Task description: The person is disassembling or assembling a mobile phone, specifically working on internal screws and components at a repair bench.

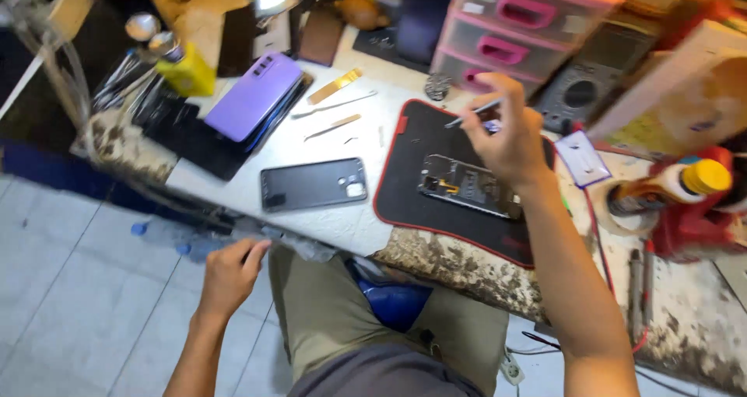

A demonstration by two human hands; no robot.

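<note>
At the far left of the bench a yellow bottle stands among loose metal tools, and just right of it a purple phone lies tilted on top of a stack of dark phones. Below the bench edge the left hand hangs over the tiled floor, fingers curled loosely against a crumpled clear plastic wrap at the bench's front rim; whether it actually grips the plastic cannot be told. Further right, flat on the white surface, lies a dark grey phone back cover with its camera cut-out toward the right. Above it sit thin metal pry tools and a gold strip, well apart from the cover. Next comes a black mat with a red border, and on it an opened phone with its inner parts exposed. The right hand hovers just above that phone, fingers pinched narrowly on a slim pair of tweezers whose tip points left. Behind the hand stands a pink set of plastic drawers. At the far right a yellow-capped bottle lies on its side near a red holder.
</note>
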